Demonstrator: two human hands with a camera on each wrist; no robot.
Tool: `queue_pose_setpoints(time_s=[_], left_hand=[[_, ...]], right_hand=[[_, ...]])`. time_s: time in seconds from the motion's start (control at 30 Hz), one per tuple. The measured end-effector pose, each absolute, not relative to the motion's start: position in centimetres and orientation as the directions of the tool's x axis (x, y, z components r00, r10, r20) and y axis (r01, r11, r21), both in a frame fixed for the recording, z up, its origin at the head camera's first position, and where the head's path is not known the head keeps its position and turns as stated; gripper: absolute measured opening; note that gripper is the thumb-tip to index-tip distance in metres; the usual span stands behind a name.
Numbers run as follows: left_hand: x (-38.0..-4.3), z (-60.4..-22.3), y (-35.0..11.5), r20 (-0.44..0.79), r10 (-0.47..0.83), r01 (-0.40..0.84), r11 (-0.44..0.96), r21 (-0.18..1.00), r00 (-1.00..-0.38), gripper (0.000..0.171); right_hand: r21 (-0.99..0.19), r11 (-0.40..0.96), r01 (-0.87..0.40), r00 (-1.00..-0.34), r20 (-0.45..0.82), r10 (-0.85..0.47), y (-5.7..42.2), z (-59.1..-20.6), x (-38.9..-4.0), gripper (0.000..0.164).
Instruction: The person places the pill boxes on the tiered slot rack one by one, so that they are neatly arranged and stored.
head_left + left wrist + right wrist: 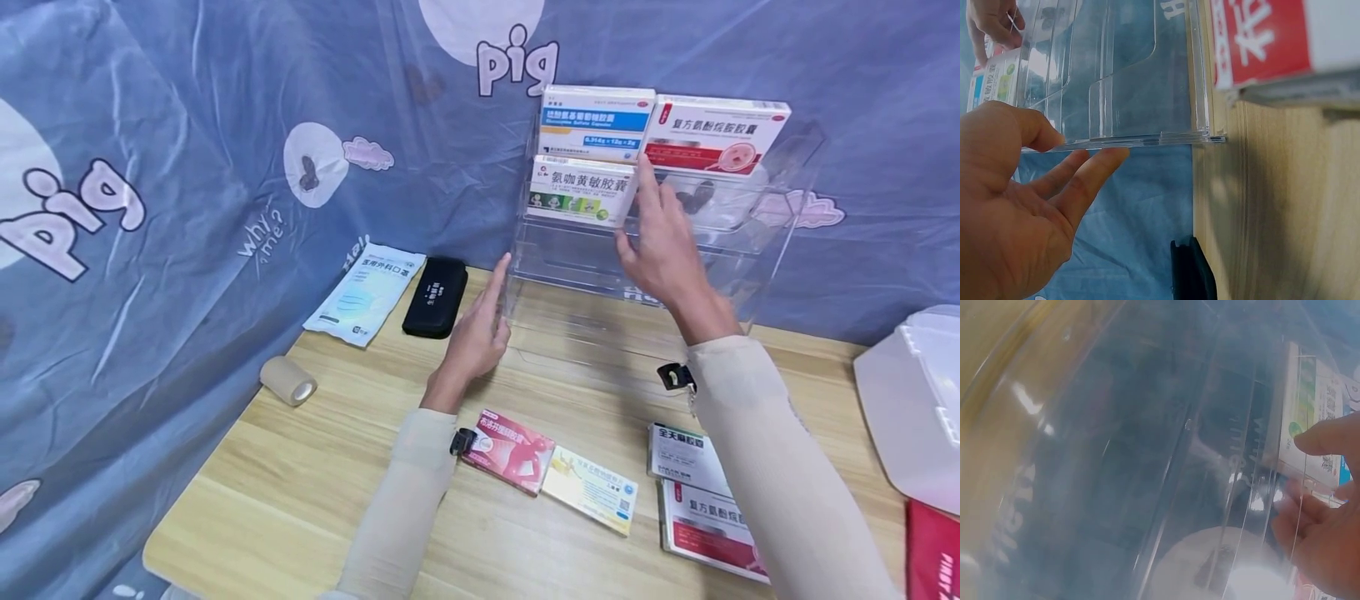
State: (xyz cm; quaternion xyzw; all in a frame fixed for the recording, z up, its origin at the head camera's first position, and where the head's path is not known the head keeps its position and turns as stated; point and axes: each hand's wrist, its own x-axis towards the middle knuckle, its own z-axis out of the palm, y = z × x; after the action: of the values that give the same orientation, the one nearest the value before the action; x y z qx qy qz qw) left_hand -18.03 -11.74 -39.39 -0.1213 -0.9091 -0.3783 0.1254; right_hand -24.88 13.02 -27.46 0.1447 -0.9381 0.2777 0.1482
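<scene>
My left hand [474, 337] pinches the left side edge of a clear plastic display rack [570, 260]; its thumb and fingers [1100, 172] lie either side of that edge in the left wrist view. At the rack's middle tier, my right hand [667, 250] holds the right end of a white-and-green capsule box [577, 193], thumb [1319, 437] near the lower corner and index finger toward the upper one. Above it, on the top tier, stand a blue-and-white capsule box [596, 125] and a red-and-white capsule box [716, 133].
A pink medicine box [513, 450], a yellow-and-white box [592, 490] and two stacked boxes [705, 521] lie in front. Left are a bandage roll [288, 381], a mask packet [365, 293] and a black case [435, 296]. A white bin [911, 408] and red pouch [933, 554] stand right.
</scene>
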Motion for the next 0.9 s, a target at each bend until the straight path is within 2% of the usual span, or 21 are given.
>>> queue_pose_setpoints(time_s=[0.33,0.57,0.73,0.9], left_hand=[[-18.1,-39.6,-11.6,0.314,0.121,0.307,0.694,0.651,-0.942,0.100],[-18.1,-39.5,-11.7,0.313,0.127,0.311,0.690,0.654,-0.941,0.099],[-18.1,-39.5,-11.7,0.325,0.126,0.318,0.689,0.651,-0.937,0.099],[-18.0,-39.5,-11.8,0.331,0.124,0.322,0.684,0.654,-0.936,0.101]], right_hand=[[-0.494,0.785,-0.373,-0.899,0.400,-0.176,13.4,-27.7,-23.9,0.091],[-0.495,0.780,-0.382,-0.888,0.431,-0.161,13.7,-27.7,-22.6,0.081],[-0.492,0.749,-0.444,-0.839,0.523,-0.153,13.9,-28.2,-21.4,0.070],[-0.484,0.704,-0.519,-0.760,0.639,-0.121,13.5,-28.8,-20.4,0.051]])
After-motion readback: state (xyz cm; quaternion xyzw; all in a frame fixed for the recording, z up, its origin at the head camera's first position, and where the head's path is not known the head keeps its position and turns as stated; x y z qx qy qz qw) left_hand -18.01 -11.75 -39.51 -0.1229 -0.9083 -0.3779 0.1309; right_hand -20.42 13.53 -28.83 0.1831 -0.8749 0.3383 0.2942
